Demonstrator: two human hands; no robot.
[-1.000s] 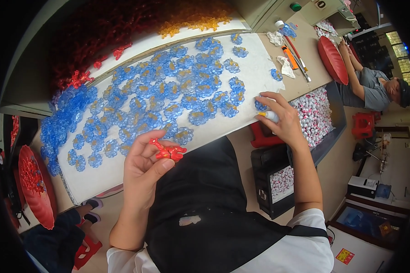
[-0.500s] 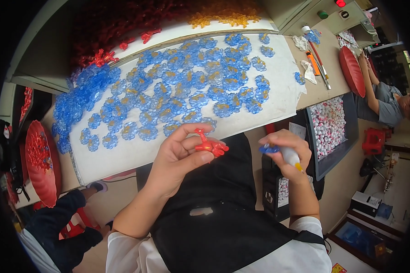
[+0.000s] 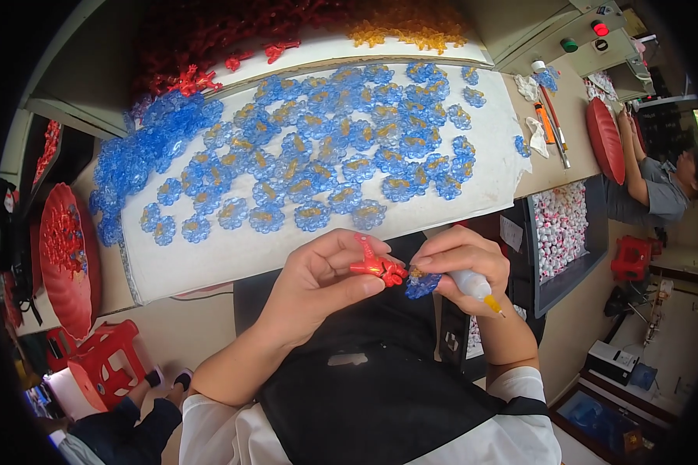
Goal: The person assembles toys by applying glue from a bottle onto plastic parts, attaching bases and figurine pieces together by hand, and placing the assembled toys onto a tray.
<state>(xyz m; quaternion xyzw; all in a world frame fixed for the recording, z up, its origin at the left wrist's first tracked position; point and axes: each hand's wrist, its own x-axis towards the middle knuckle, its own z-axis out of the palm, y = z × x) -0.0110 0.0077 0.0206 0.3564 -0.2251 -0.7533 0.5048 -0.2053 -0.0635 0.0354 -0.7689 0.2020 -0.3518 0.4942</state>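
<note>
Left hand [image 3: 318, 283] curled narrow around a small red plastic piece [image 3: 376, 267], pinched between thumb and fingertips at scene centre, just above a black apron [image 3: 380, 372]. Right hand [image 3: 461, 267] closed around a small white glue bottle [image 3: 475, 287] with a yellow tip pointing down and to the right, while its fingertips also pinch a blue plastic flower [image 3: 421, 284]. Red piece and blue flower touching, or very nearly so, between the two hands, near the table's near edge.

Farther off, a white cloth [image 3: 233, 248] spread over the table, covered with many blue flowers with yellow centres [image 3: 326, 155], laid out flat side by side. At far left of the cloth, a denser heap of plain blue pieces [image 3: 143, 147]. Beyond, along the far edge, a pile of red pieces [image 3: 202, 46] and, to its right, a pile of orange-yellow pieces [image 3: 407, 27].

At left, a round red tray [image 3: 70, 256] holding red bits; below it, a red plastic stool [image 3: 105, 360] on the floor. At right, a dark tray [image 3: 570, 232] filled with small white-and-pink pieces. At far right on the tabletop, an orange-handled tool [image 3: 547, 120] and crumpled white scraps [image 3: 537, 136] beside a red oval dish [image 3: 605, 139]. At far right corner, a grey box with red and green round buttons [image 3: 589, 35]. A label on the dark box near the right forearm too small to make out. Another person [image 3: 659, 186] in a grey top seated at far right, arm reaching toward the red dish.
</note>
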